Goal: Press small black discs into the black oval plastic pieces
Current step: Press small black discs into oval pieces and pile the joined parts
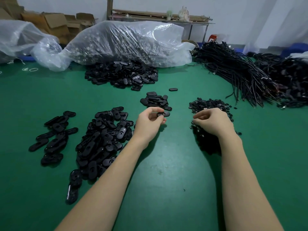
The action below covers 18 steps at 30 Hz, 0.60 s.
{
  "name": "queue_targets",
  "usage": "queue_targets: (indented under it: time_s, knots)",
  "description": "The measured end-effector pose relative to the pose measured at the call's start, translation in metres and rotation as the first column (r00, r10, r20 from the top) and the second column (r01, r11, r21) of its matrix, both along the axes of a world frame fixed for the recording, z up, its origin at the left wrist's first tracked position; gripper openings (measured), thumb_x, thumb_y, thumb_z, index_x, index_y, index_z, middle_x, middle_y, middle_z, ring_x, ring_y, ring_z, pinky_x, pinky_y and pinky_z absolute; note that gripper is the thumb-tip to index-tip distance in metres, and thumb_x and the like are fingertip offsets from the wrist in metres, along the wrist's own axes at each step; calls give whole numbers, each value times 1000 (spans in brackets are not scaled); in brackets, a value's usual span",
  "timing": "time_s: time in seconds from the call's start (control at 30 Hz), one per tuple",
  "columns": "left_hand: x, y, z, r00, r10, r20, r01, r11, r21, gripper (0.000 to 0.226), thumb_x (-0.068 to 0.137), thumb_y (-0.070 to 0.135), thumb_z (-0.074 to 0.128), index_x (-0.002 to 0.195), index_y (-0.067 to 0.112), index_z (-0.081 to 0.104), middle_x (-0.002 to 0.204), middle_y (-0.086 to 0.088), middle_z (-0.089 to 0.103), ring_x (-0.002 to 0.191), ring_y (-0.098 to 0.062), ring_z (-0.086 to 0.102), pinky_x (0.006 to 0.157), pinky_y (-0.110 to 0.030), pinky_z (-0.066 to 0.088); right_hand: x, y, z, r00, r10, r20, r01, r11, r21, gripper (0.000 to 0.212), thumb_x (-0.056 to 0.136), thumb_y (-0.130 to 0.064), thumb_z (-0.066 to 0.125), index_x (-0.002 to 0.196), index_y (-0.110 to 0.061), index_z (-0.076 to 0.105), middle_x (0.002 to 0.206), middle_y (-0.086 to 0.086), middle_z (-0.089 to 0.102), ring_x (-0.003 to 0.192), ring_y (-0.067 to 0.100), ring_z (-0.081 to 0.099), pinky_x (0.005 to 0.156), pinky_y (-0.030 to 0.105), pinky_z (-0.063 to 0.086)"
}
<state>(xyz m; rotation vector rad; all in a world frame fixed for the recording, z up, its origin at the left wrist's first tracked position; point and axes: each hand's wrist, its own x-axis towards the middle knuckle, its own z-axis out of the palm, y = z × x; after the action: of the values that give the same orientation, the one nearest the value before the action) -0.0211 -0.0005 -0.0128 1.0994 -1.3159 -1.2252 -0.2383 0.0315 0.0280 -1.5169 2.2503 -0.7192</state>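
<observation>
A green counter (158,172) fills the view, and the heap of small black discs (208,105) on it serves as the landmark here. Nearest the camera, two bare forearms reach forward over the counter. Left of the disc heap lies a large pile of black oval pieces (103,140), with a thinner scatter of ovals (53,132) further left again. The left hand (149,121) hovers just left of the discs, its fingers curled, pinching one black oval piece (162,113) between thumb and fingertips. The right hand (213,121) sits right over the near part of the disc heap, fingers curled with thumb and forefinger drawn together; whether a disc is between them cannot be told. Just beyond the left hand, beside the discs, is a small stack of ovals (155,100). Further back lies a bigger mound of ovals (123,75), spilling from a clear plastic bag (126,42). Right of and behind the discs, bundles of black cables (246,75) sprawl. At the far wall stand cardboard boxes (55,24) and a shelf (160,16).
</observation>
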Motion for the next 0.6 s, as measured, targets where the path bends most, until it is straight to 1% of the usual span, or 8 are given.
queue_targets:
  time_s: [0.13,0.23,0.27,0.33,0.43,0.47,0.53,0.6]
  knots:
    - [0,0,1,1000,-3,11,3,1000,-18,24,96,-3,60,101,19,68,95,1,75,83,-3,73,76,-13,55,4,0,-4,999,-50,-16,50,999,16,2,82,-36,80,82,-37,78,91,-19,70,97,11,63,79,30,47]
    - [1,2,1,1000,0,19,1,1000,-26,26,96,-2,60,100,22,69,96,4,75,84,-3,72,77,-13,55,6,0,-2,999,-33,-30,33,999,-4,6,83,-32,80,78,-36,77,89,-18,70,91,11,65,74,29,47]
    - [1,2,1,1000,2,24,-1,1000,-28,27,96,-2,61,99,24,69,97,4,74,86,-4,72,78,-12,54,7,0,-2,1000,-9,14,9,999,-37,7,84,-31,80,80,-35,77,87,-18,71,88,9,66,74,29,49]
    - [0,2,2,999,5,38,-4,999,-38,28,95,-1,62,97,27,69,99,3,74,91,-8,72,80,-12,53,10,-1,0,981,59,183,-35,990,-135,6,87,-27,79,84,-32,77,85,-13,75,83,6,68,74,27,53]
    - [0,2,2,999,4,48,-2,999,-41,28,93,1,67,99,28,72,100,3,76,94,-8,72,81,-13,52,27,-3,3,890,173,423,-85,972,-220,8,89,-22,77,86,-29,80,84,-6,78,67,1,64,64,17,50]
    - [1,2,2,999,-1,50,3,999,-40,27,92,2,68,101,27,73,100,3,76,93,-6,72,81,-13,52,34,-4,3,865,206,458,-109,967,-230,10,90,-20,77,87,-28,81,81,-7,78,60,-4,61,58,12,47]
    - [2,3,2,998,-10,56,12,999,-36,27,91,4,71,106,26,74,97,6,77,89,-1,72,77,-10,52,47,-7,1,835,251,490,-151,960,-235,11,90,-16,76,88,-25,82,75,-12,76,53,-8,57,51,8,42]
    - [3,3,2,998,-12,60,13,1000,-28,28,89,7,74,109,26,73,93,9,77,83,3,71,72,-8,51,55,-10,-2,835,239,495,-146,965,-219,7,89,-18,78,90,-24,81,76,-9,77,52,-6,56,55,11,43]
